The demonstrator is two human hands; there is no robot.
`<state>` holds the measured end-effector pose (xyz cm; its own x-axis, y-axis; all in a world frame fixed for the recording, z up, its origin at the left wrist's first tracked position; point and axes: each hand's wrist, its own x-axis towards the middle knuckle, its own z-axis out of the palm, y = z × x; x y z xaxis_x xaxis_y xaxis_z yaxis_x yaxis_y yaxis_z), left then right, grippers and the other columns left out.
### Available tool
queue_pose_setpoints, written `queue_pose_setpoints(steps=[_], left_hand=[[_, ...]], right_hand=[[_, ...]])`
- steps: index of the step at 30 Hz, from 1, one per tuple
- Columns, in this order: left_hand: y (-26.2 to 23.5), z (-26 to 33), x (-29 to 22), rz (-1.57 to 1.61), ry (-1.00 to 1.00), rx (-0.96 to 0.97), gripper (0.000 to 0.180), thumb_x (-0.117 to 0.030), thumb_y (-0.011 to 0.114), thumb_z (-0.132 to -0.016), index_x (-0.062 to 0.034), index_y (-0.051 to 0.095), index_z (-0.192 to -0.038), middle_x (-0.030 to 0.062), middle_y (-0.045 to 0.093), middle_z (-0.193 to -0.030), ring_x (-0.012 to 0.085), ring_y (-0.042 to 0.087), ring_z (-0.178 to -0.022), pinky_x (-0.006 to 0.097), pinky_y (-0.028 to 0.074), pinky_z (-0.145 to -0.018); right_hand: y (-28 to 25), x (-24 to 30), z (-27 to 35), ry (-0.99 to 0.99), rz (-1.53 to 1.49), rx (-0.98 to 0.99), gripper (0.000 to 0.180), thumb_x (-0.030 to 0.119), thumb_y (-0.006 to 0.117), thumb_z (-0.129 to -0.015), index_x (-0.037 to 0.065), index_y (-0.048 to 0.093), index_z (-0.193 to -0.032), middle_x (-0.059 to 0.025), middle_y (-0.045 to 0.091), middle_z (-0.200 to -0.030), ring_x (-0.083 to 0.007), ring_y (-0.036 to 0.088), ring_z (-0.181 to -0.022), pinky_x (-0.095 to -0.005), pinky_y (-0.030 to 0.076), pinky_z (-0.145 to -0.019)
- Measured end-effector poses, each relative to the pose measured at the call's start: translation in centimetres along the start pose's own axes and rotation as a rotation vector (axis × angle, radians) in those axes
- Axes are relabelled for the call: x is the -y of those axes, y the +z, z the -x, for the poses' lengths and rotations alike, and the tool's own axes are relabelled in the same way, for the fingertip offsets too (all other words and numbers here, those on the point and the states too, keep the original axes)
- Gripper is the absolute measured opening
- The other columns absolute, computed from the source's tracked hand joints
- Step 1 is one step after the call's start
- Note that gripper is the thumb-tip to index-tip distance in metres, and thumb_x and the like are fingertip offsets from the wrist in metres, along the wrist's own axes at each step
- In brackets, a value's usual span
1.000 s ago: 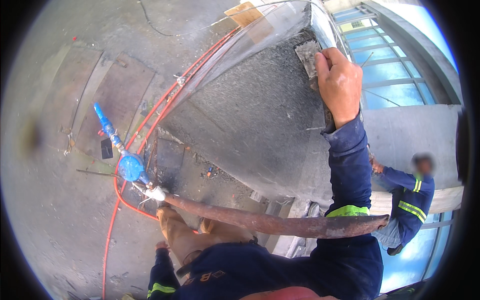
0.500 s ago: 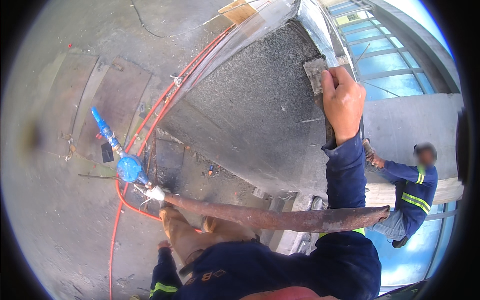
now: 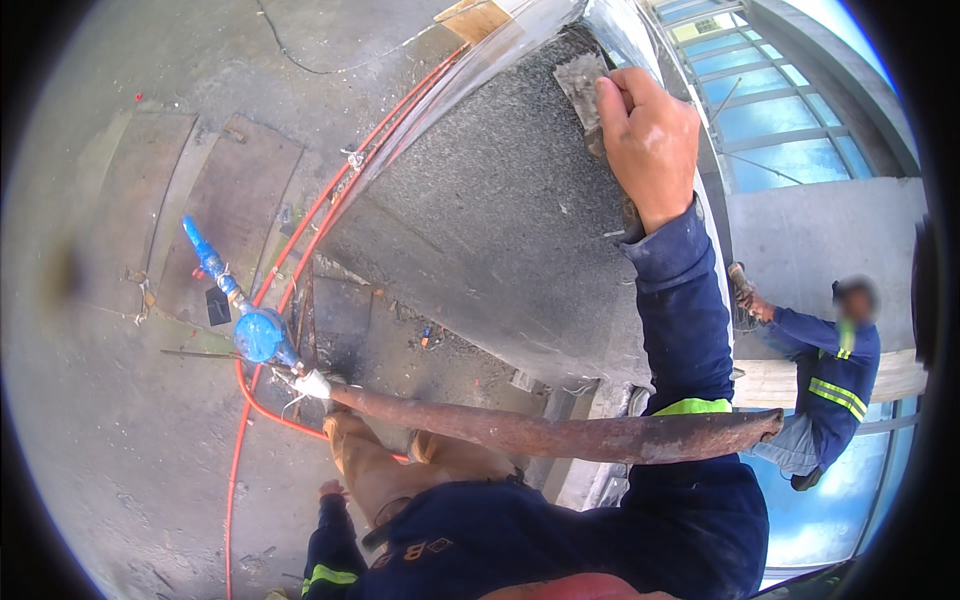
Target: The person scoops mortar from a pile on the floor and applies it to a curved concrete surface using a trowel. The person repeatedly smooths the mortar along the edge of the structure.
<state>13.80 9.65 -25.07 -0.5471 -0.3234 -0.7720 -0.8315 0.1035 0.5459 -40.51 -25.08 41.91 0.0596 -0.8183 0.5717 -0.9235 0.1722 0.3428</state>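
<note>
Tool, likely a scraper, juts forward and left from the right hand gripping it.

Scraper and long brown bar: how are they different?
The scraper is grey and looks flat, while the long brown bar is rusty-coloured and looks rounded. The scraper looks short in the picture; the long brown bar stretches much farther. The right hand holds the scraper, but no hand holds the long brown bar. Both look rough and marked.
</note>
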Motion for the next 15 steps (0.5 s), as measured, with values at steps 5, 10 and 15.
queue_pose_setpoints(steps=[5,10,15], left_hand=[[0.2,-0.5,0.2,0.148,-0.121,-0.016,0.028,-0.011,0.074,-0.074,-0.0031,0.065,-0.099,0.0119,0.071,-0.097,0.0235,0.071,-0.077,0.038,0.061,-0.064],[-0.4,0.4,-0.8,-0.146,-0.024,-0.023,0.032,-0.013,0.079,-0.066,-0.0051,0.065,-0.093,0.0091,0.073,-0.09,0.0235,0.071,-0.08,0.035,0.061,-0.069],[-0.2,-0.4,0.2,0.088,-0.133,-0.002,0.036,-0.015,0.082,-0.06,-0.0075,0.065,-0.091,0.0064,0.074,-0.088,0.0246,0.07,-0.083,0.037,0.059,-0.072]], right_hand=[[0.4,-0.9,-0.1,0.002,0.011,-0.004,0.012,0.014,0.069,-0.087,0.003,0.068,-0.084,-0.0154,0.065,-0.064,-0.0323,0.066,-0.058,-0.0359,0.05,-0.053],[1.1,-0.5,-0.8,-0.03,-0.037,-0.033,0.013,0.009,0.068,-0.084,0.001,0.063,-0.076,-0.0195,0.062,-0.063,-0.0381,0.063,-0.058,-0.042,0.05,-0.052],[0.8,-1.1,-0.4,-0.005,-0.018,-0.03,0.013,0.009,0.069,-0.083,0.001,0.062,-0.075,-0.0195,0.062,-0.063,-0.0383,0.063,-0.058,-0.0421,0.05,-0.052]])
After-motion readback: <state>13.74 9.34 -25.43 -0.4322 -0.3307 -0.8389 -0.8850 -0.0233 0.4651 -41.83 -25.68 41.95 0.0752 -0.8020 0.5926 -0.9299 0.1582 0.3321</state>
